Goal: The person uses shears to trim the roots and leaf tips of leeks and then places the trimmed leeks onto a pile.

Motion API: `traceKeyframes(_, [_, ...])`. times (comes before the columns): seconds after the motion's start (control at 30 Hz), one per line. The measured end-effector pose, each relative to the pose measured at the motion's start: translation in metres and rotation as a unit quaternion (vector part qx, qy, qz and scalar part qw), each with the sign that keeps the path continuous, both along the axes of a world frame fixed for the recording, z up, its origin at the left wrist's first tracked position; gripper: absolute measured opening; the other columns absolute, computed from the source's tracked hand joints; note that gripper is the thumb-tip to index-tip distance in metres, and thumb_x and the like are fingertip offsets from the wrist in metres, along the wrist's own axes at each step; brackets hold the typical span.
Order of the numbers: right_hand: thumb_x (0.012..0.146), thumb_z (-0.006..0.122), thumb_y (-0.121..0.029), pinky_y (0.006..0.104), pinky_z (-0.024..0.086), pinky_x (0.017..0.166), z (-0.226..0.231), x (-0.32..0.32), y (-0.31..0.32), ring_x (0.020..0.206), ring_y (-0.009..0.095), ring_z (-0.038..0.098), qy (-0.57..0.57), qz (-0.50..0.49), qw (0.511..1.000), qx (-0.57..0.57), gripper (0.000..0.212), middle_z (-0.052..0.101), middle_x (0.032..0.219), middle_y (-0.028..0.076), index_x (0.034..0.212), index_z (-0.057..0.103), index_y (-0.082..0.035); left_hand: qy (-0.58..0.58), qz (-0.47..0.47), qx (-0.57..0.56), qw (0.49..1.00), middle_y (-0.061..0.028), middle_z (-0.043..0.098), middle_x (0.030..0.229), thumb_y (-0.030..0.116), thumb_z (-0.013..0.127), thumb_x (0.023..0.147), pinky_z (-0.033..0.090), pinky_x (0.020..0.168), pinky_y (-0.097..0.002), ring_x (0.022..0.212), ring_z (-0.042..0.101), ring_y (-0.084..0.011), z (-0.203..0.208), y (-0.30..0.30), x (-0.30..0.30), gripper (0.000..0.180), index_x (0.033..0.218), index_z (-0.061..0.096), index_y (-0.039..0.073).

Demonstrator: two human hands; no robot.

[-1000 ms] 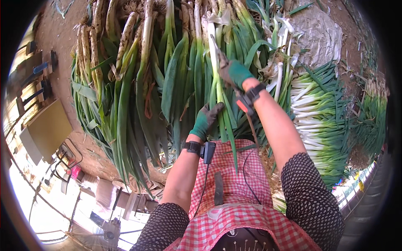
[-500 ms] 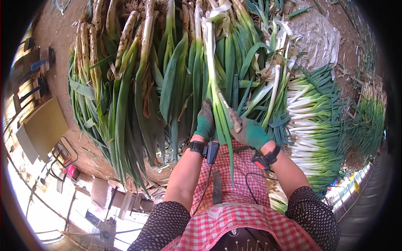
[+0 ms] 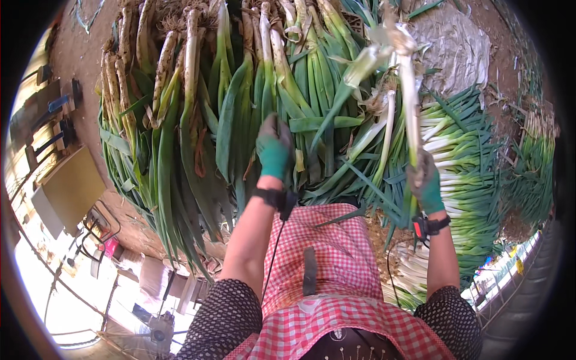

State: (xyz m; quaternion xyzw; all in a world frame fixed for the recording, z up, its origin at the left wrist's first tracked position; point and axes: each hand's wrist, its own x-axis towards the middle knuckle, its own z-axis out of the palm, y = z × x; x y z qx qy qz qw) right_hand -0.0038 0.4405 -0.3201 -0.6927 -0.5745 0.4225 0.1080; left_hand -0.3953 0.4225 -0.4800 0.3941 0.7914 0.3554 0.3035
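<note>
My left hand (image 3: 274, 150), in a green and grey glove, reaches into the big pile of untrimmed leeks (image 3: 198, 120) and closes on a stalk in its middle. My right hand (image 3: 426, 180), gloved the same way, grips one leek (image 3: 408, 102) by its lower part and holds it upright to the right, its white shaft and rooty end pointing away from me. Both wrists wear black bands; a cable runs down from the left one.
A stack of cleaned leeks (image 3: 468, 156) with white shafts lies on the right, and more bundles (image 3: 534, 174) lie beyond. A pale sheet (image 3: 456, 42) covers the ground at the top right. A flat tan board (image 3: 72, 192) and metal frames stand on the left. I wear a red checked apron (image 3: 324, 264).
My right hand has pulled one leek out of the pile and swung it to the right. My left hand has moved up and into the pile.
</note>
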Motion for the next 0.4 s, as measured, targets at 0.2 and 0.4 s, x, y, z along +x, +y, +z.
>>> traceKeyframes(0.2, [0.088, 0.075, -0.017, 0.0404, 0.056, 0.092, -0.024, 0.064, -0.012, 0.11, 0.033, 0.07, -0.126, 0.026, 0.992, 0.009, 0.063, 0.067, 0.12, 0.022, 0.141, 0.048, 0.003, -0.01, -0.056, -0.351, 0.935, -0.0315, 0.066, 0.124, 0.034, 0.071, 0.084, 0.051, 0.1, -0.0481, 0.112, 0.066, -0.0427, -0.027, 0.067, 0.055, 0.07, 0.139, 0.052, -0.005])
traceKeyframes(0.4, [0.087, 0.08, -0.026, 0.0413, 0.056, 0.093, -0.054, -0.019, 0.004, 0.114, 0.038, 0.069, -0.023, 0.021, 0.997, -0.07, 0.073, 0.065, 0.128, 0.026, 0.145, 0.046, 0.002, -0.068, -0.046, -0.347, 0.934, -0.0261, 0.067, 0.127, 0.037, 0.078, 0.081, 0.052, 0.099, -0.0422, 0.114, 0.068, -0.0399, -0.026, 0.071, 0.064, 0.079, 0.142, 0.047, -0.003])
